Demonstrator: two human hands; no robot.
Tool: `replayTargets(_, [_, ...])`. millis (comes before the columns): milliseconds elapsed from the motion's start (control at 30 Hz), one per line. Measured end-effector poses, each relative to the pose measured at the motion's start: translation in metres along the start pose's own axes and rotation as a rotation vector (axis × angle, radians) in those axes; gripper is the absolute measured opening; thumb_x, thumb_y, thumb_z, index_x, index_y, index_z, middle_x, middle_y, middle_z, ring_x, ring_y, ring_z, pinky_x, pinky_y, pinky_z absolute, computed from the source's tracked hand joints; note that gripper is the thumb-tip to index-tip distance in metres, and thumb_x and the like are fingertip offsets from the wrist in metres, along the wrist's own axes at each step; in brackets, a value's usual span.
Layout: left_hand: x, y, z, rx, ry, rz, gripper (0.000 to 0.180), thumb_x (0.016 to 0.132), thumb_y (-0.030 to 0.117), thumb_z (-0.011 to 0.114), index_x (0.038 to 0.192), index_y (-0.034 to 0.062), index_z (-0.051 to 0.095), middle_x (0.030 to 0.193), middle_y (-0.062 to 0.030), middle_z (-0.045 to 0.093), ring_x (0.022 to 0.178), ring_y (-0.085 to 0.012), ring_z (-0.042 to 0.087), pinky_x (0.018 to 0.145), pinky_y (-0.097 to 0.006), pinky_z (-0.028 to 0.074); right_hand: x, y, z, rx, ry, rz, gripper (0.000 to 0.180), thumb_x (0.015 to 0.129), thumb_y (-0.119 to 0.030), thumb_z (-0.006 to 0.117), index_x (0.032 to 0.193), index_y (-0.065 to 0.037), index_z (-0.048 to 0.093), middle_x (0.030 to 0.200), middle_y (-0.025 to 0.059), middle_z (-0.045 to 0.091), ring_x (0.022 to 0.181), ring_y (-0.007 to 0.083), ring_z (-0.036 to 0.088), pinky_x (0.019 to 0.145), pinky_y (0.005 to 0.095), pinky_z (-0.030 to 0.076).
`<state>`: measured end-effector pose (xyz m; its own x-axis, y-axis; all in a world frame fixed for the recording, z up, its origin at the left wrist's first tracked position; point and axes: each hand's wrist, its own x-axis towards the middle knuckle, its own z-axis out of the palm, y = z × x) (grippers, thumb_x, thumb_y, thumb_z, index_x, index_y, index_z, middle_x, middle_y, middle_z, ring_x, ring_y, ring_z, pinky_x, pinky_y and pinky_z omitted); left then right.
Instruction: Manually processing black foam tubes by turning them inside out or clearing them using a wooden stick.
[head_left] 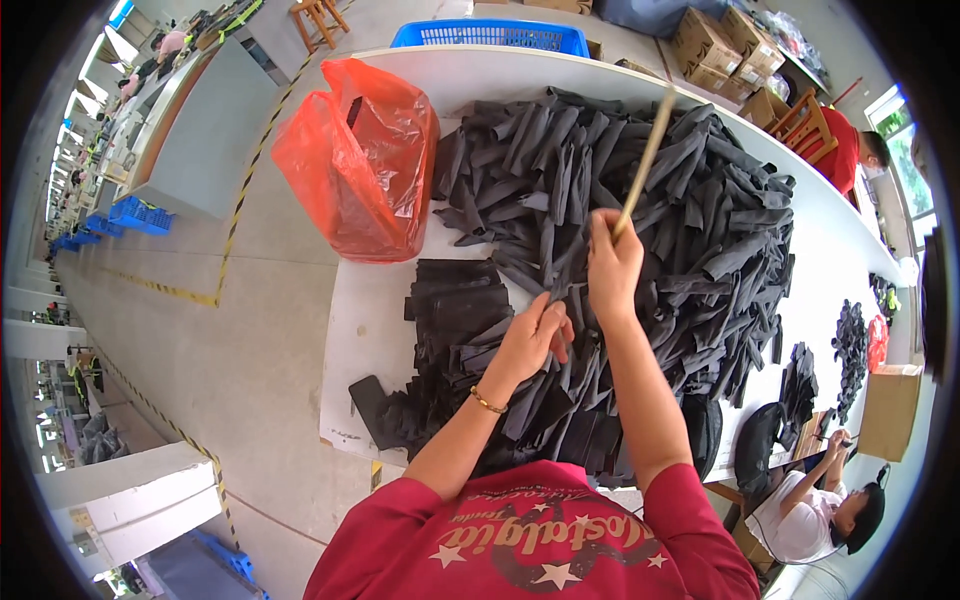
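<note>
My right hand (pixel 613 265) is closed round a thin light wooden stick (pixel 648 160), which points up and away over a large heap of dark grey fabric pieces (pixel 700 240). Many of these look like narrow, folded tubes. To its left and nearer, my left hand (pixel 535 338) has curled fingers at the heap's edge, and a dark fabric piece (pixel 520 274) runs to its fingertips. Just left of that hand lie flatter, stacked black fabric pieces (pixel 460 300). The palm side of both hands is hidden.
A red plastic bag (pixel 375 170) stands at the white table's (pixel 370 310) left far corner. Beyond the far edge is a blue basket (pixel 490 37). A black phone (pixel 370 408) lies near left. One person (pixel 815 510) sits at right; another in red (pixel 840 145) is farther off.
</note>
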<state>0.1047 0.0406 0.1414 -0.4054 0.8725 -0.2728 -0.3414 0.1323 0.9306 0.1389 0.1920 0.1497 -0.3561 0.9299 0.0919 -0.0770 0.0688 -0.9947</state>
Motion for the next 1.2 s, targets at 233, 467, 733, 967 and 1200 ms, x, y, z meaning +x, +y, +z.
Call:
replayTargets(233, [-0.007,-0.057,-0.049,0.094,0.231,0.035,0.027,0.097,0.02,0.048,0.081,-0.0004,0.056,0.07,-0.0086,0.061,0.051,-0.0159,0.058,0.051,-0.027,0.047,0.175,-0.019,0.001,0.093,0.283,-0.056,0.023,0.094,-0.023,0.059,0.084,-0.003,0.059,0.069,0.0004,0.054,0.047,0.0082,0.041,0.045,0.0263,0.034])
replayTargets(467, [0.001,-0.064,-0.107,1.07,0.282,0.416,0.017,0.072,0.013,0.077,0.079,0.0055,0.064,0.079,-0.0056,0.058,0.081,-0.0255,0.056,0.072,-0.036,0.048,0.084,0.019,-0.032,-0.114,-0.068,0.121,0.028,0.097,-0.031,0.057,0.096,-0.004,0.062,0.066,-0.0028,0.055,0.049,0.0027,0.04,0.044,0.0192,0.029])
replayTargets(733, [0.026,-0.091,-0.104,1.227,0.211,0.271,0.018,0.07,0.016,0.078,0.081,0.0077,0.067,0.083,-0.0071,0.06,0.085,-0.0294,0.055,0.076,-0.038,0.048,-0.064,0.059,-0.112,-0.381,-0.299,0.287,0.019,0.096,-0.014,0.057,0.102,0.004,0.062,0.067,-0.0008,0.055,0.063,0.0049,0.048,0.057,0.0219,0.039])
replayTargets(967, [0.048,-0.093,-0.122,1.209,0.293,0.432,0.013,0.072,0.008,0.075,0.082,0.0096,0.067,0.083,-0.0055,0.059,0.085,-0.0277,0.054,0.077,-0.037,0.047,-0.094,0.06,-0.142,-0.534,-0.361,0.248,0.018,0.094,-0.011,0.058,0.102,0.004,0.063,0.067,0.0029,0.057,0.063,0.0078,0.051,0.058,0.0237,0.041])
replayTargets(1200, [0.06,-0.085,-0.147,1.231,0.521,0.44,0.016,0.067,0.007,0.077,0.075,0.0095,0.064,0.079,-0.0045,0.059,0.082,-0.0279,0.054,0.075,-0.038,0.047,-0.099,0.065,-0.144,-0.565,-0.383,0.229,0.019,0.093,-0.012,0.06,0.102,0.004,0.063,0.066,0.0069,0.059,0.061,0.0105,0.054,0.058,0.026,0.043])
